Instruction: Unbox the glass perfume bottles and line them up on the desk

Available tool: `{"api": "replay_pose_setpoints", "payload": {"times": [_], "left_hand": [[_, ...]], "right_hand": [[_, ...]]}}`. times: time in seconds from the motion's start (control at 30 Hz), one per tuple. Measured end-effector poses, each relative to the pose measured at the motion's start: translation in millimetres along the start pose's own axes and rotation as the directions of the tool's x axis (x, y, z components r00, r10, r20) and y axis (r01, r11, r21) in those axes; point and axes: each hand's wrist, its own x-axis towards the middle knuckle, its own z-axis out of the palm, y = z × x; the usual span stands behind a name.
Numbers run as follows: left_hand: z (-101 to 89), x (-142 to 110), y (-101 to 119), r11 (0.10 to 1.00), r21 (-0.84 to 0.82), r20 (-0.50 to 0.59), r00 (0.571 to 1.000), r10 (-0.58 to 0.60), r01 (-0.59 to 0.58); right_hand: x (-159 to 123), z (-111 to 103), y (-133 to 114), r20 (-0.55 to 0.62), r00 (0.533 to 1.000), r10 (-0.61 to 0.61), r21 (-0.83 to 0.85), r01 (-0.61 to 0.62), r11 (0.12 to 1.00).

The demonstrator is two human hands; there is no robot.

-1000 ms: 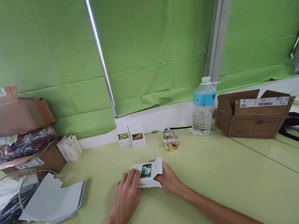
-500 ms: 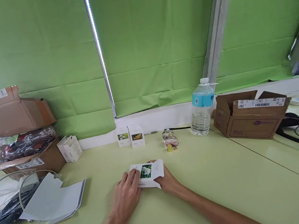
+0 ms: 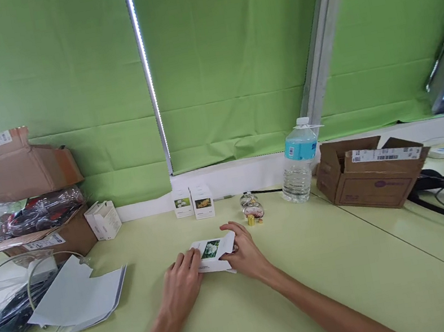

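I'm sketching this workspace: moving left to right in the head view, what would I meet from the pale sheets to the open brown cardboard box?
Pale sheets, left hand, small white box with a flower picture, right hand, water bottle, open brown cardboard box.

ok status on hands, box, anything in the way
Left hand holding white box. Right hand at its open end. Glass bottles beyond, not touching.

From our head-worn camera, forward and down, left hand (image 3: 182, 280) and right hand (image 3: 248, 255) near, tabletop (image 3: 233, 327) below, green window blinds (image 3: 229, 61) beyond
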Motion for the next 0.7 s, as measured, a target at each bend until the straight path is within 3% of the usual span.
{"api": "replay_pose_setpoints", "payload": {"times": [0.2,0.5,0.7], "left_hand": [[3.5,-1.1,-15.2,0.995,0.031,0.004,0.995,-0.098,0.098],[3.4,-0.1,-18.4,0.983,0.078,0.025,0.985,-0.169,0.166],[2.6,0.6,-18.9,0.982,0.059,0.032,0.983,-0.180,0.178]], "right_hand": [[7.2,-24.5,-13.2,0.085,0.992,-0.098,-0.112,0.107,0.988],[7.9,-23.9,5.8,0.182,0.982,0.048,-0.072,-0.035,0.997],[9.3,-28.3,-0.2,0.170,0.985,0.038,-0.102,-0.020,0.995]]}}
